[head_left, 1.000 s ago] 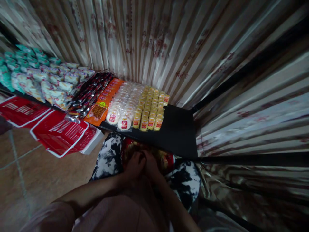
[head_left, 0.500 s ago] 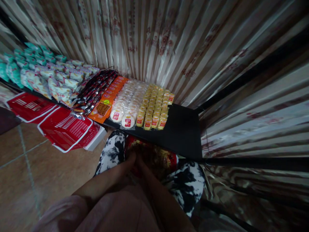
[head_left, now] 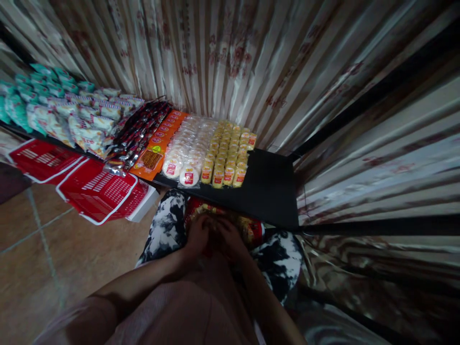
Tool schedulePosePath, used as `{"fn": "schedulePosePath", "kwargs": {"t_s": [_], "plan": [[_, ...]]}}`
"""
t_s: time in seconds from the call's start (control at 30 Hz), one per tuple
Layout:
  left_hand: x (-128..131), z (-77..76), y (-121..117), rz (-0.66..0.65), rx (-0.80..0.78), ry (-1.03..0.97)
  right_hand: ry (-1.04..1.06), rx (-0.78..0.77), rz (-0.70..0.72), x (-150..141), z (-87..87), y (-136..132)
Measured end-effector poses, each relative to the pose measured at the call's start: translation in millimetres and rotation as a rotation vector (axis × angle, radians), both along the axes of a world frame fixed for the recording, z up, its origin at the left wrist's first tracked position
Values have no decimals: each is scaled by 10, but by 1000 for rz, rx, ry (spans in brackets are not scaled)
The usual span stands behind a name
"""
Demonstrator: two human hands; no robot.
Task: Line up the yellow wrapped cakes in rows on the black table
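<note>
Between my knees lies a red and gold printed package (head_left: pixel 254 230), in deep shadow under the shelf's front edge. My left hand (head_left: pixel 198 235) is over its left part, fingers curled inward. My right hand (head_left: pixel 230 235) lies close beside it, with its fingers bent toward the left hand. The fingertips come together over the package. Whatever they pinch is too dark to make out. Just beyond the hands, rows of yellow wrapped cakes (head_left: pixel 224 160) and round white wrapped biscuits (head_left: pixel 189 175) stand on the black shelf (head_left: pixel 268 187).
Further left on the shelf are orange packets (head_left: pixel 151 160), dark shiny packets (head_left: pixel 134 139), white bags (head_left: pixel 86 129) and green bags (head_left: pixel 17 110). Red baskets (head_left: pixel 97 187) stand on the tiled floor at left. A pleated curtain (head_left: pixel 230 57) hangs behind, with a black bar (head_left: pixel 359 96) at right.
Both hands have moved forward over the package and slightly apart at the wrists, showing more of their backs. The shelf goods stay in place while the view shifts slightly.
</note>
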State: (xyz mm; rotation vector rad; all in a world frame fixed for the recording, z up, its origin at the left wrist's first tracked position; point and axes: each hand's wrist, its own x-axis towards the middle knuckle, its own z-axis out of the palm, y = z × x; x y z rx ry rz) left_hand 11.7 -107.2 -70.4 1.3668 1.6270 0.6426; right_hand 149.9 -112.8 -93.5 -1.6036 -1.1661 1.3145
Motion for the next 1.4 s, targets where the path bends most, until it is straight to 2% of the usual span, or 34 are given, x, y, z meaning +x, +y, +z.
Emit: {"fn": "schedulePosePath", "kwargs": {"t_s": [0.17,0.33,0.43,0.53,0.63,0.8,0.93,1.07,1.23,1.4], "plan": [[-11,251,25,-138,202,46,77,-36,22,232,373,8],[7,371,88,-192,289,49,14,-4,37,329,689,81],[5,436,161,-241,375,38,48,45,23,349,796,133],[20,502,229,-281,400,27,197,-25,-57,358,824,197],[65,555,280,-283,345,5,355,-96,-131,372,846,268],[184,622,358,-251,208,-99,501,-53,-200,418,917,337],[312,675,421,-237,79,-224,472,0,-139,451,932,330],[449,737,473,-228,50,-237,499,24,-100,455,952,316],[617,776,563,-241,83,-236,459,43,-216,517,954,371],[830,747,670,-178,16,-114,308,96,-347,738,890,580]]}}
